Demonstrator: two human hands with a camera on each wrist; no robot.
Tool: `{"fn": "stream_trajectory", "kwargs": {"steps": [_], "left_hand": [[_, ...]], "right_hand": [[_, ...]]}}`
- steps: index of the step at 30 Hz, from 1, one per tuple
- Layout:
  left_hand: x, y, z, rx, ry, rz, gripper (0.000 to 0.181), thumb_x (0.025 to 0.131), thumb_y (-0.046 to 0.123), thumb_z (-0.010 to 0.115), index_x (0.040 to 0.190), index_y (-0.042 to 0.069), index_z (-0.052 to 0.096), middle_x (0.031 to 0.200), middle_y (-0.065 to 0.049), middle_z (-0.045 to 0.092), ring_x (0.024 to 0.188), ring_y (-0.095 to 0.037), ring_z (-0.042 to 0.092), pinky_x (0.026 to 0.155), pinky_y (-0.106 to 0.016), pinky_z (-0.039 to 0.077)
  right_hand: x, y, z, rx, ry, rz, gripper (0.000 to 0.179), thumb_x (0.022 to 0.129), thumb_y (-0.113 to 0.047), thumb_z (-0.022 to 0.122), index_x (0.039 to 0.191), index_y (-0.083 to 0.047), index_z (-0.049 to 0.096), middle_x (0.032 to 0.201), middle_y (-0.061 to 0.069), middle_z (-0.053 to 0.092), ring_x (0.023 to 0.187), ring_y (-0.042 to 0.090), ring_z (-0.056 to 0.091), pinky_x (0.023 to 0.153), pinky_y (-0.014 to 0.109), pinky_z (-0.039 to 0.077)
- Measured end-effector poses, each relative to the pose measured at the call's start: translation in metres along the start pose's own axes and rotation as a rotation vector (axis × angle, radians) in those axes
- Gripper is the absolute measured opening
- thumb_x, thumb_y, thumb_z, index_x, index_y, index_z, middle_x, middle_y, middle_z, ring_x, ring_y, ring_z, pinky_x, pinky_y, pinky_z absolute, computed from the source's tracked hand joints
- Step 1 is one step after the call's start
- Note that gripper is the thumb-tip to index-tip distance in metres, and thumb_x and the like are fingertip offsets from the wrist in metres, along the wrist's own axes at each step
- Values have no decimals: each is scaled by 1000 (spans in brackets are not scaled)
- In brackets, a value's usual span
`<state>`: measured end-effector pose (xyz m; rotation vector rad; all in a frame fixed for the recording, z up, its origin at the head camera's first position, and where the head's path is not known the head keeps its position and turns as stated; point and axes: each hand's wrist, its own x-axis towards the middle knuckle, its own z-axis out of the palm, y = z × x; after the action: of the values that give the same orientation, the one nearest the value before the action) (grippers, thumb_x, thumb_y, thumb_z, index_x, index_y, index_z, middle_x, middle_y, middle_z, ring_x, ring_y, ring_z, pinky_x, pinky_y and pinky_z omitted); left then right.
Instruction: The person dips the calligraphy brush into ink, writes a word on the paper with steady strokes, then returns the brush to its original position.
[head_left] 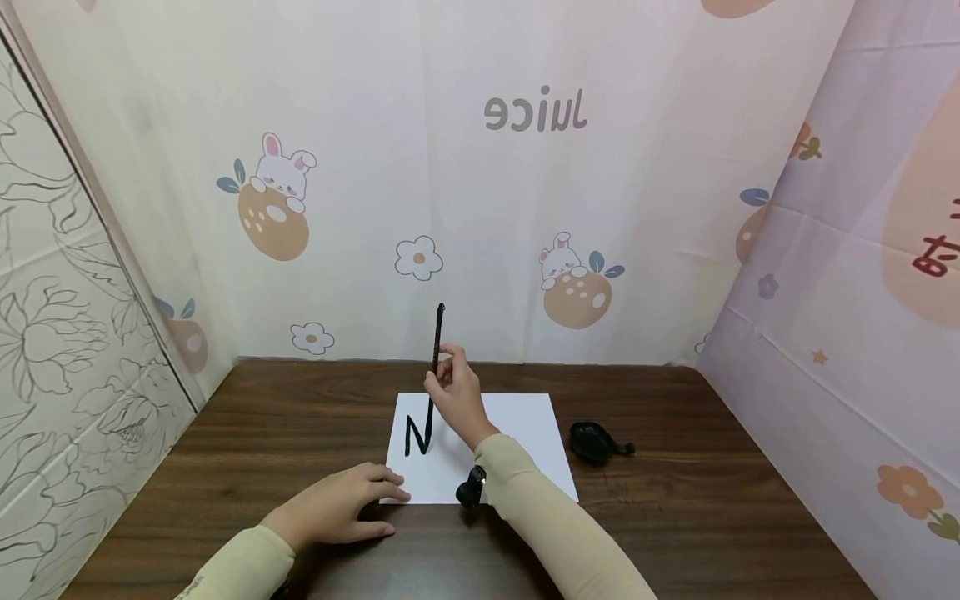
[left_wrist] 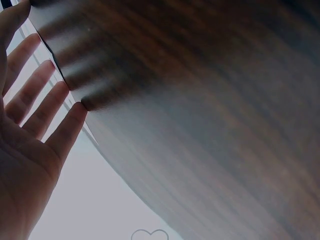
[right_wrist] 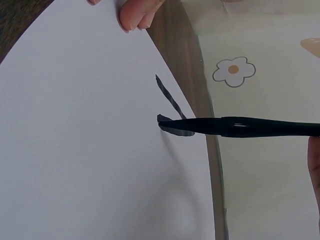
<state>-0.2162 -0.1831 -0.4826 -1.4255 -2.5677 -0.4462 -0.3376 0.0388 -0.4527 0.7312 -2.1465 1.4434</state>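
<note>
In the head view, a sheet of white paper [head_left: 517,425] lies on the dark wooden table. My right hand [head_left: 461,400] pinches a black writing brush [head_left: 437,337] by its handle, near upright over the sheet. The brush's dark tip [right_wrist: 172,123] is down at the black strokes in the right wrist view. Those strokes form a slanted N [head_left: 407,437] on the paper's left part, and the brush partly covers the right one. My left hand [head_left: 337,504] rests with spread fingers at the sheet's near left corner; its fingertips [left_wrist: 80,107] show in the left wrist view.
Right of the paper sits a small black gourd-shaped dish [head_left: 592,442] with a short tail. A printed curtain [head_left: 480,192] hangs behind the table's back edge, and more printed cloth [head_left: 840,275] flanks the right side. A black wrist camera [head_left: 471,487] sits on the right sleeve.
</note>
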Motion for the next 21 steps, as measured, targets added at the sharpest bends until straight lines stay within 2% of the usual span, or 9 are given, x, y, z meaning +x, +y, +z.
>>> {"fn": "stream_trajectory", "kwargs": {"steps": [12, 21], "left_hand": [[1, 2, -2, -4, -11, -19, 34, 90, 32, 76, 120, 17, 71, 124, -4, 63, 114, -20, 60, 93, -39, 53], [0, 1, -1, -3, -2, -6, 34, 90, 33, 77, 120, 17, 71, 124, -4, 63, 114, -21, 60, 94, -39, 53]], "right_hand": [[-2, 3, 0, -2, -11, 4, 40, 94, -3, 64, 129, -9, 46, 85, 1, 53, 75, 13, 57, 68, 26, 54], [-3, 4, 0, -5, -10, 5, 41, 94, -3, 64, 130, -9, 45, 85, 1, 53, 75, 13, 57, 68, 26, 54]]}}
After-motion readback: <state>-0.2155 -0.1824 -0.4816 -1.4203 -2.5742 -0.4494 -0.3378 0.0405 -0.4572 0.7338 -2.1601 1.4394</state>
